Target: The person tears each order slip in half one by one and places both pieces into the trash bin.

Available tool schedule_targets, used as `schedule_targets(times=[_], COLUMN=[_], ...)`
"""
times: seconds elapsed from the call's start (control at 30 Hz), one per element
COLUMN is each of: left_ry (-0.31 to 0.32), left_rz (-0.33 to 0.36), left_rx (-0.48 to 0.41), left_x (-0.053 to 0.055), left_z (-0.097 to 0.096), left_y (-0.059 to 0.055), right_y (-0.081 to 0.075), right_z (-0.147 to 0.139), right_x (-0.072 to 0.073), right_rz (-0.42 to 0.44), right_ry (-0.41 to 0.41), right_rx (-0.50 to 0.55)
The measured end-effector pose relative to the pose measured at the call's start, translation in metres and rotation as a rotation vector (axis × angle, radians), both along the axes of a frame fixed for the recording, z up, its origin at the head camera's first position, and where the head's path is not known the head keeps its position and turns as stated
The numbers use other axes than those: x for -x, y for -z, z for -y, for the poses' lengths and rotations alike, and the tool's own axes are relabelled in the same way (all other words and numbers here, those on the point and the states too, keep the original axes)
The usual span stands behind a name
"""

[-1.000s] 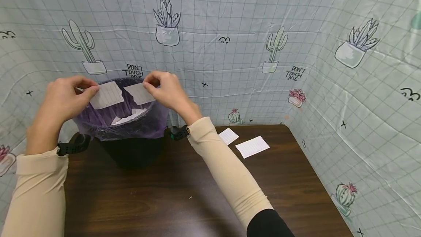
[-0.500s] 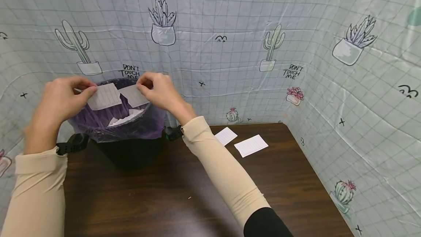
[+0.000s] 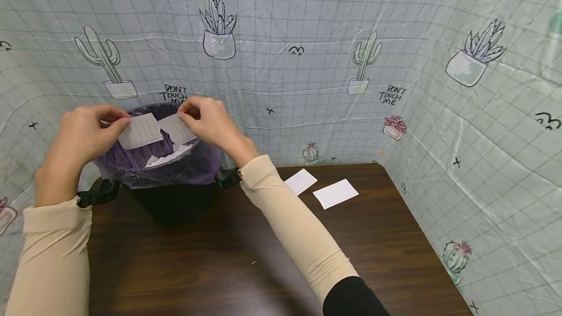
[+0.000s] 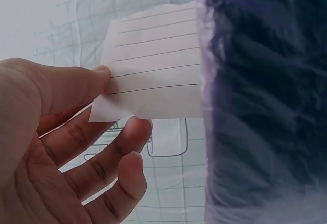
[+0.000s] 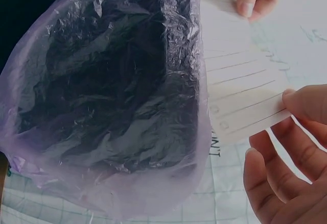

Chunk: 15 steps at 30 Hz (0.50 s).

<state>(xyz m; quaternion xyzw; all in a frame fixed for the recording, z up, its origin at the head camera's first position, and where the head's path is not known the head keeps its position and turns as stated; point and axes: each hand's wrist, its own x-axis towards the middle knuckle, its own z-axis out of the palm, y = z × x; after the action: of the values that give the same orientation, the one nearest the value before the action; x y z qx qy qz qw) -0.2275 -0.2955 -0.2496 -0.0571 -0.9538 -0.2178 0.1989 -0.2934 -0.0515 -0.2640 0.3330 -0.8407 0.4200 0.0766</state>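
Note:
My left hand [image 3: 85, 130] pinches a lined white piece of paper [image 3: 141, 131] between thumb and fingers, above the bin's rim. In the left wrist view, the thumb presses the near edge of that paper [image 4: 153, 55]. My right hand [image 3: 212, 123] pinches a second lined piece of paper [image 3: 177, 129] by its upper right corner. The two pieces nearly meet edge to edge in the head view; whether they touch cannot be told. Below them stands a black bin [image 3: 175, 206] lined with a purple plastic bag [image 3: 175, 174]. White paper scraps [image 3: 169, 156] lie inside it.
Two more lined papers rest on the dark wooden table [image 3: 197, 272] to the right: one flat piece [image 3: 335, 193] and another [image 3: 300, 182] partly covered by my right sleeve. A tiny white scrap [image 3: 253, 262] lies near the middle. A cactus-print sheet [image 3: 281, 77] hangs behind.
My right hand has shifted slightly left with its paper, closing the gap to the left piece. The left hand has barely moved. Both hands keep their pinch.

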Motion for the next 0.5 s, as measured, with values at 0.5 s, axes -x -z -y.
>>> schedule_targets(times=[0.5], left_ry=[0.009], left_rz=[0.04], left_rx=[-0.01], left_x=[-0.0014], left_z=[-0.001], left_y=[-0.0006], right_y=[-0.0013], right_z=[0.0021], right_x=[-0.0034], right_rz=[-0.058], right_ry=[-0.003], right_rx=[0.012])
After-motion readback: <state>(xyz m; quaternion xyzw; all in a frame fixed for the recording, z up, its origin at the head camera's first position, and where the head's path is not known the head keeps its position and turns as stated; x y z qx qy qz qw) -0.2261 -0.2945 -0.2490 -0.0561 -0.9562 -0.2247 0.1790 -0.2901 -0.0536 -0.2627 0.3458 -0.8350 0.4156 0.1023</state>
